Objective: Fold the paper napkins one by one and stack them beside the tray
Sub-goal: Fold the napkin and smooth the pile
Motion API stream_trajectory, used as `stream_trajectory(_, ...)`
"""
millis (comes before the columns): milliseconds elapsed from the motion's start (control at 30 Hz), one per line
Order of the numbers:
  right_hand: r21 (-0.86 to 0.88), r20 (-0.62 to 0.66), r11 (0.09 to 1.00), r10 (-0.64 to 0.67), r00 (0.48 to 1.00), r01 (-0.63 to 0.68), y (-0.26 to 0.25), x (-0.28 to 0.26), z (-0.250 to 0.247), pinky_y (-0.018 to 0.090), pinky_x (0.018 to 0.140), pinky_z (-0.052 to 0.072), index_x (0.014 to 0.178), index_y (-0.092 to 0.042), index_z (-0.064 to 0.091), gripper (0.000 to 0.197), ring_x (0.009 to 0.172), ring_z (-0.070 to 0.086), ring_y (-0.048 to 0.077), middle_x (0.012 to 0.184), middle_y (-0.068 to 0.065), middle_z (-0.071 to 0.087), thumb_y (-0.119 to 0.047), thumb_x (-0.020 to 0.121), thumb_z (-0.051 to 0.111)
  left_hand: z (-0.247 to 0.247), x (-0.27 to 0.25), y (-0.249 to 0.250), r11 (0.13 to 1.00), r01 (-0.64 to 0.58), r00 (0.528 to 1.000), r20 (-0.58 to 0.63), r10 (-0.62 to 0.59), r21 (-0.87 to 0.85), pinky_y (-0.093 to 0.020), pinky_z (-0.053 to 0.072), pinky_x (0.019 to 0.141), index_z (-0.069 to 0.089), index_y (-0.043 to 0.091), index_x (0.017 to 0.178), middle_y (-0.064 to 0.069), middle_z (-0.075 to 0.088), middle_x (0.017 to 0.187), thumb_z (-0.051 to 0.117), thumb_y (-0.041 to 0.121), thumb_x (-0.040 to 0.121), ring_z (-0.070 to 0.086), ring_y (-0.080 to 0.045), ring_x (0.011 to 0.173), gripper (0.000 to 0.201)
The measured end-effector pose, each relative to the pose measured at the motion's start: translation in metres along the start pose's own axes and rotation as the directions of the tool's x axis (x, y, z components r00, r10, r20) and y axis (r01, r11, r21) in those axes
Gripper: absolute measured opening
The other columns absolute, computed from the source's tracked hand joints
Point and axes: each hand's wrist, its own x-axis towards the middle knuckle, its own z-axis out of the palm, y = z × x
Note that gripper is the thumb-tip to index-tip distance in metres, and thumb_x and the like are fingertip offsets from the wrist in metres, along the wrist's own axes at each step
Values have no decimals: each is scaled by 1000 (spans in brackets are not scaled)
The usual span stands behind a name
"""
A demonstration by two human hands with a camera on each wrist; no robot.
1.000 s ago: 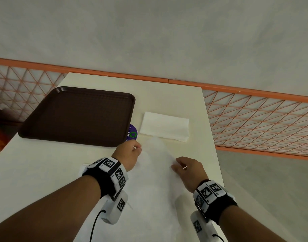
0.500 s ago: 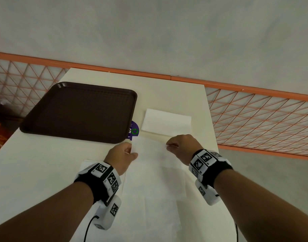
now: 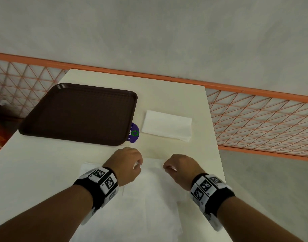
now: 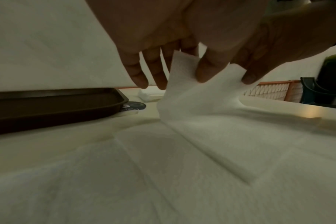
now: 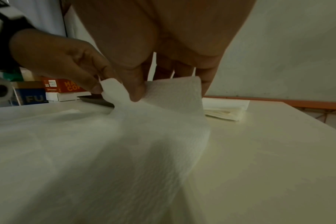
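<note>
An unfolded white napkin (image 3: 149,198) lies on the cream table (image 3: 167,95) in front of me. My left hand (image 3: 136,165) pinches its far left corner, and my right hand (image 3: 167,167) pinches the far edge close beside it. In the left wrist view, thumb and finger hold the napkin (image 4: 192,94) raised off the table. The right wrist view shows the thumb on the lifted napkin (image 5: 163,106). A stack of folded napkins (image 3: 167,125) sits right of the brown tray (image 3: 80,112).
A purple round sticker (image 3: 134,132) peeks out from under the tray's right edge. Another white sheet (image 3: 87,167) shows under my left wrist. An orange mesh railing (image 3: 254,123) borders the table at back and right. Boxes (image 5: 63,87) stand beyond the table.
My right hand moved from the napkin's right side to its far edge. Both hands then drew that edge back toward me, lifted off the table.
</note>
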Motion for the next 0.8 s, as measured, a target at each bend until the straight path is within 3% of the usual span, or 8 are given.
stream_trajectory(100, 38, 14, 999, -31, 999, 31, 1, -10, 12, 28, 88, 45, 107, -25, 67, 21, 108, 54, 15, 116, -8, 60, -27, 95, 49, 1, -8, 5, 999, 7, 996, 86, -3, -40, -27, 43, 91, 64, 27, 87, 15, 64, 94, 41, 47, 75, 56, -7, 93, 33)
stream_trajectory(167, 43, 30, 998, -50, 998, 49, 1, -15, 20, 27, 89, 45, 105, -24, 66, 19, 108, 55, 14, 117, -9, 61, -26, 94, 50, 1, -9, 8, 996, 58, 994, 93, -52, -64, -27, 45, 85, 63, 27, 90, 15, 63, 92, 39, 50, 78, 56, -8, 89, 35)
stream_trajectory(267, 38, 57, 997, -63, 996, 60, 0, -22, 30, 27, 89, 45, 103, -23, 66, 18, 111, 53, 14, 119, -10, 60, -25, 93, 50, 3, -4, 14, 997, 55, 996, 80, -50, -52, -31, 46, 87, 63, 24, 100, 12, 63, 100, 35, 47, 85, 55, -11, 96, 39)
stream_trajectory(367, 2, 96, 998, -65, 993, 65, -1, -27, 36, 26, 94, 43, 107, -23, 66, 21, 120, 49, 13, 128, -11, 56, -27, 94, 50, 11, 0, 20, 999, -5, 983, 183, -5, 54, -29, 38, 101, 59, 22, 123, 8, 58, 125, 40, 39, 97, 48, -12, 117, 37)
stream_trajectory(433, -10, 133, 998, -54, 990, 56, -1, -29, 37, 25, 97, 40, 111, -25, 64, 24, 125, 44, 13, 134, -12, 52, -34, 94, 51, 19, 1, 22, 990, -58, 968, 250, 25, 127, -28, 32, 106, 52, 21, 134, 7, 50, 137, 40, 39, 99, 40, -12, 127, 41)
stream_trajectory(567, -3, 180, 1000, 4, 984, -4, -1, -29, 36, 26, 98, 39, 117, -29, 60, 39, 122, 46, 13, 134, -13, 51, -56, 91, 49, 27, -3, 23, 966, -97, 940, 342, 10, 241, -30, 28, 110, 45, 19, 139, 5, 41, 145, 39, 40, 99, 33, -14, 134, 46)
stream_trajectory(700, -27, 62, 999, 48, 997, -46, 1, -18, 32, 29, 101, 38, 125, -25, 57, 37, 125, 44, 16, 137, -8, 51, -45, 97, 44, 31, -6, 25, 971, -78, 949, 316, 2, 228, -30, 22, 114, 41, 17, 143, 3, 30, 153, 38, 37, 101, 26, -17, 140, 47)
stream_trajectory(800, -96, 96, 990, 110, 989, -100, 0, -11, 35, 36, 113, 28, 144, -22, 39, 49, 140, 28, 21, 153, -3, 33, -41, 99, 39, 37, -5, 27, 968, -73, 955, 295, -2, 240, -31, 13, 117, 27, 16, 149, 1, 15, 160, 31, 36, 103, 13, -17, 146, 51)
